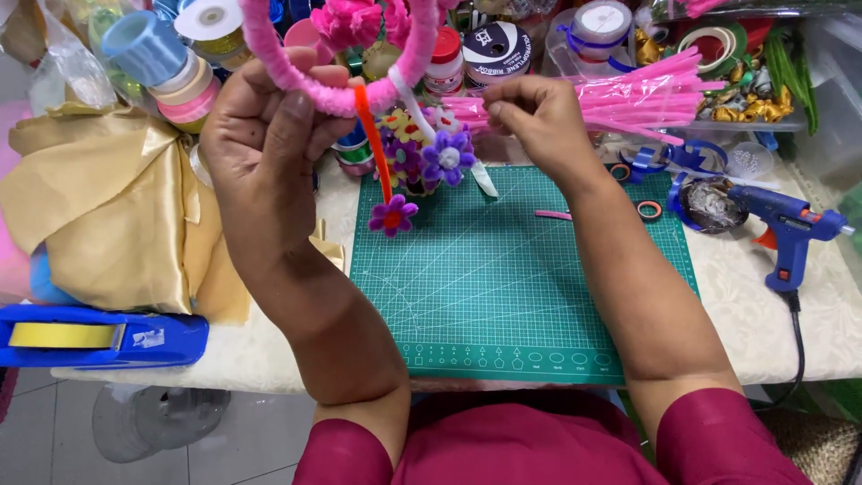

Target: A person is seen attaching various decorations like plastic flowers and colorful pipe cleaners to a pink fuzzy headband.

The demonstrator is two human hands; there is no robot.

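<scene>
1. The cutting mat [521, 296] lies nearest, bare in the middle — a flat place to work over.
2. Above it, the left hand [269, 144] is closed around a pink fuzzy hoop [337, 94], held up so the orange stem [373, 144] and its purple flower [392, 216] hang free.
3. The right hand [530, 117] pinches a pink stem [471, 110] toward the hoop.
4. Right, a blue glue gun [786, 229] rests within reach; ribbon spools [162, 54] crowd the back.
</scene>
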